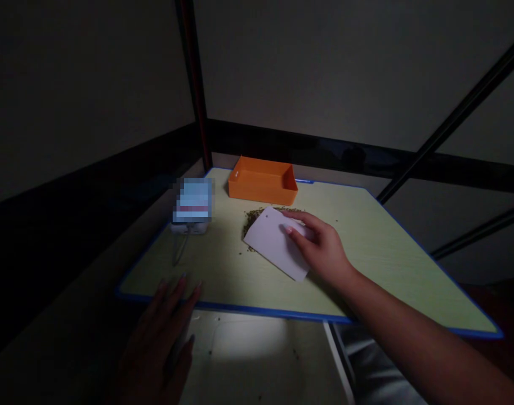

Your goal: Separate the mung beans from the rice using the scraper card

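Observation:
My right hand (320, 246) rests on a white plastic scraper (271, 244), with its fingertips pressing the sheet's upper right part. The scraper lies nearly flat and tilted across the pale green tabletop (375, 253). A heap of small dark granules (257, 218) lies along its far edge, partly hidden by it, and a few grains are scattered nearby. My left hand (164, 332) sits in shadow at the table's near edge, fingers apart, holding nothing.
An orange rectangular tray (263, 183) stands at the table's far end. A blurred-out box (193, 201) sits on a white device (189, 228) at the left, with a thin cable hanging down. The table has a blue rim, and dark metal frame bars rise behind it.

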`<state>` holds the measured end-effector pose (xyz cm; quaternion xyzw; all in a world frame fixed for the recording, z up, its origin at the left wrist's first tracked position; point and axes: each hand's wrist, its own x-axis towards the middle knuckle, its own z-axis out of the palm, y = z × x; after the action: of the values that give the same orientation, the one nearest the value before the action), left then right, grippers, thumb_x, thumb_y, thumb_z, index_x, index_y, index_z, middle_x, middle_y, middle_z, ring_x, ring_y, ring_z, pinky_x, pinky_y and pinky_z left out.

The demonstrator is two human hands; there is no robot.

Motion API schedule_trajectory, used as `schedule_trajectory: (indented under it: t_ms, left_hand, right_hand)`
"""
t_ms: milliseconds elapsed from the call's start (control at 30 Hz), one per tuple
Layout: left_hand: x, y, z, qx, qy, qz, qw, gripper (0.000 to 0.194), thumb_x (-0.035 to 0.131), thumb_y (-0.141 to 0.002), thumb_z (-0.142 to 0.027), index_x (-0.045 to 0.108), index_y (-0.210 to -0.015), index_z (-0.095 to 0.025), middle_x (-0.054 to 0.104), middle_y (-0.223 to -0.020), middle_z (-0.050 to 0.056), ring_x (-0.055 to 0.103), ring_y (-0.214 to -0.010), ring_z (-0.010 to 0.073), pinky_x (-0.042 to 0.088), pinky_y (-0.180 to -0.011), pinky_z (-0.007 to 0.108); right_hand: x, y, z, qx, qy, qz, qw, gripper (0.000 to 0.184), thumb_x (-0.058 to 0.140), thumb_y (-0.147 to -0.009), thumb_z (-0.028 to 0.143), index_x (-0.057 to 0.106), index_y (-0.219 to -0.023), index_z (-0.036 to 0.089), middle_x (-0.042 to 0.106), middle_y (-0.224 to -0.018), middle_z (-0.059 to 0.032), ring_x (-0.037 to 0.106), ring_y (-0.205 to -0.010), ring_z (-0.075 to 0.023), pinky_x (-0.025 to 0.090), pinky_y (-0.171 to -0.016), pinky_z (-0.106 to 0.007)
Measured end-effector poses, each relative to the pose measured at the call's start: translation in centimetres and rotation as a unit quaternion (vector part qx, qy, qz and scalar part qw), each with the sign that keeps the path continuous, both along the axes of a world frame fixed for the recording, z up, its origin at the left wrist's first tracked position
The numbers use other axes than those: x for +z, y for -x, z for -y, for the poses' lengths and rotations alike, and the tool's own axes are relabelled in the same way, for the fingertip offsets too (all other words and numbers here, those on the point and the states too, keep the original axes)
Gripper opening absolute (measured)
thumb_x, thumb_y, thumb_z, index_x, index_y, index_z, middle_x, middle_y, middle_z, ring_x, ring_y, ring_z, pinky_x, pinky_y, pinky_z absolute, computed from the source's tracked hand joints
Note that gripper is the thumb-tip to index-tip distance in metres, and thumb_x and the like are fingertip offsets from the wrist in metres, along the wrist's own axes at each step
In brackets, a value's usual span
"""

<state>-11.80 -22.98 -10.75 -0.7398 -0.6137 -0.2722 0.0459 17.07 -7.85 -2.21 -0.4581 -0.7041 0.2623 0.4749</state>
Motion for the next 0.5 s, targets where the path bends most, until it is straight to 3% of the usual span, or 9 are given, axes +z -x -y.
schedule_trajectory:
  t_ms: [500]
  left_hand:
    - [-0.43, 0.18, 0.07, 0.002, 0.036, 0.015, 0.999, 0.061, 0.041, -0.096, -0.038, 0.022, -0.153, -0.045, 0.036, -0.164, 0.001, 0.027, -0.154, 0.0308, 0.051, -0.108, 0.061]
  right_hand:
    - [0.34, -0.49, -0.03, 0.036, -0.014, 0.020, 0.999, 0.029, 0.066, -0.089, 0.030, 0.075, -0.116, 0.025, 0.076, -0.125, -0.0080, 0.071, -0.117, -0.0248, 0.053, -0.104, -0.043]
